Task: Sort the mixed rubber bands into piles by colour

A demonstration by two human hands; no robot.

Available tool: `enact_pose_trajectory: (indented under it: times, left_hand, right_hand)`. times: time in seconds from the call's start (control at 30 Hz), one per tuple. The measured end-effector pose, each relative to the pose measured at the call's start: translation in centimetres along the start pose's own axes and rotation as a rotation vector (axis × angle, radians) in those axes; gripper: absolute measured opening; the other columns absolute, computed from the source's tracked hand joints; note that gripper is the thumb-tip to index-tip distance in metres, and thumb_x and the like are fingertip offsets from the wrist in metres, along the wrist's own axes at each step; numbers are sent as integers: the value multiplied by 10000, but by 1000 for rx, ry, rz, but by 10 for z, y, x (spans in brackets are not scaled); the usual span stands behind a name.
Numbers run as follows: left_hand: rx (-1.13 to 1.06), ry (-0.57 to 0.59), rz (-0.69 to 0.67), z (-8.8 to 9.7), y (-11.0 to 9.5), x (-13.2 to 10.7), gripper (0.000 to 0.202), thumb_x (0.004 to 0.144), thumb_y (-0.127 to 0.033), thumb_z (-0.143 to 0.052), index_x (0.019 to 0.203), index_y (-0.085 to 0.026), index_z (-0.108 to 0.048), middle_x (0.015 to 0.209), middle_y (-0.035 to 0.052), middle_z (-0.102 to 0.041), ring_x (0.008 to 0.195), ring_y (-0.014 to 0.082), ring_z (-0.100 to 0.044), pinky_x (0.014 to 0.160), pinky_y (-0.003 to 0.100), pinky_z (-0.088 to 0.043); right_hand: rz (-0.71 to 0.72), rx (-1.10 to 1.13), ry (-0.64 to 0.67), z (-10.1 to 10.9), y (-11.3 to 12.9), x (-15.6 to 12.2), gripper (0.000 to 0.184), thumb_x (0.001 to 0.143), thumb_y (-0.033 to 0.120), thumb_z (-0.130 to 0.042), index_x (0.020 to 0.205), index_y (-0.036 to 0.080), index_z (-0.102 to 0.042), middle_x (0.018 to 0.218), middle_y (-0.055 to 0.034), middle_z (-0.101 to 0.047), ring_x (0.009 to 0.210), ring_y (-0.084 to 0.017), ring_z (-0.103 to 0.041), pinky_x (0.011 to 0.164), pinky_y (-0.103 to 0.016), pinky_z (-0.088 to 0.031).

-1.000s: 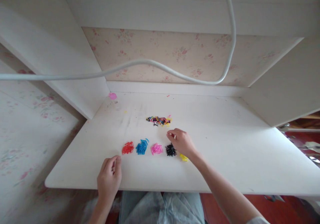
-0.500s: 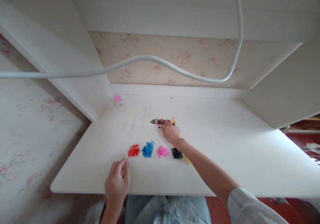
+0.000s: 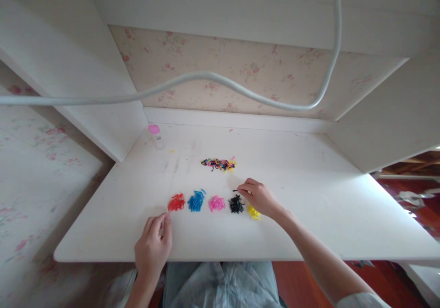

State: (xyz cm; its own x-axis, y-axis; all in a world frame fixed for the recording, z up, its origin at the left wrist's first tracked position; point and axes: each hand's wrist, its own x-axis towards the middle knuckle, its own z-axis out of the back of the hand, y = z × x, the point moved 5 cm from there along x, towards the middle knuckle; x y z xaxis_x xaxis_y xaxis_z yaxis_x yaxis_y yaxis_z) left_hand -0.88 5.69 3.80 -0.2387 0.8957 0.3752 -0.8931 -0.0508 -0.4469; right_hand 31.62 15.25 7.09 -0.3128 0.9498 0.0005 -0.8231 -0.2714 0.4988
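My right hand (image 3: 257, 196) pinches a small black rubber band (image 3: 235, 190) just above the pile of black bands (image 3: 236, 204). Partly under that wrist lies a yellow pile (image 3: 254, 213). To the left, in a row, are a pink pile (image 3: 217, 203), a blue pile (image 3: 196, 201) and a red pile (image 3: 176, 202). Farther back a long heap of mixed-colour bands (image 3: 219, 163) lies on the desk. My left hand (image 3: 153, 238) rests near the front edge, below the red pile, its fingers curled with thumb and fingertips together; whether anything is between them cannot be seen.
A clear jar with a pink lid (image 3: 154, 131) is at the back left corner of the white desk (image 3: 309, 216). A white cable (image 3: 206, 75) crosses in front of the view. Side panels (image 3: 388, 115) and a low back ledge border the desk.
My right hand has moved from the mixed heap toward me to the black pile, carrying a black band. My left hand keeps its place by the red pile. The view has shifted slightly.
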Motion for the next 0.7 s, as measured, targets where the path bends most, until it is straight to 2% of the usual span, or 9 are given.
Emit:
enact_pose_trajectory:
  times: [0.2, 0.33, 0.43, 0.57, 0.63, 0.7]
  left_hand:
    - [-66, -12, -43, 4, -2, 2, 193, 881, -335, -493, 924, -189, -612, 839, 23, -621, 652, 95, -561, 622, 201, -436]
    - [-100, 7, -93, 15, -17, 16, 201, 880, -334, -492, 907, -180, -620, 810, 21, -616, 632, 94, -543, 639, 206, -443]
    - [-115, 100, -163, 16, -43, 33, 223, 891, -344, -463, 929, -198, -628, 864, 24, -640, 720, 108, -585, 681, 208, -452]
    - [-75, 283, -226, -3, -85, 57, 266, 904, -379, -414, 919, -232, -635, 946, 14, -660, 782, 119, -618, 703, 220, -453]
    - [-13, 356, -237, -20, -103, 68, 261, 904, -381, -408, 923, -257, -637, 964, -3, -661, 787, 117, -628, 685, 223, -446]
    - [64, 411, -238, -39, -118, 80, 239, 895, -370, -420, 911, -272, -638, 993, -16, -658, 812, 123, -634, 685, 229, -445]
  right_hand:
    - [4, -88, 35, 0, -1, -15, 305, 916, 322, -424, 906, 305, -728, 942, -15, -642, 724, -124, -596, 662, -230, -396]
    - [-49, -5, -100, 16, -16, -23, 307, 914, 354, -424, 943, 300, -724, 936, -18, -649, 726, -128, -595, 677, -235, -411]
    - [-134, 102, -255, 26, -45, -36, 346, 905, 420, -423, 937, 249, -722, 870, -34, -653, 667, -129, -570, 645, -243, -419]
    - [-395, 232, -440, 19, -93, -66, 399, 857, 520, -458, 886, 215, -713, 806, -29, -652, 614, -137, -535, 615, -260, -421]
    - [-464, 276, -484, 10, -104, -80, 414, 850, 536, -456, 888, 211, -708, 805, -30, -651, 660, -153, -553, 641, -267, -426]
    - [-472, 308, -518, 3, -105, -90, 425, 855, 541, -447, 906, 208, -706, 820, -35, -651, 712, -163, -568, 670, -269, -426]
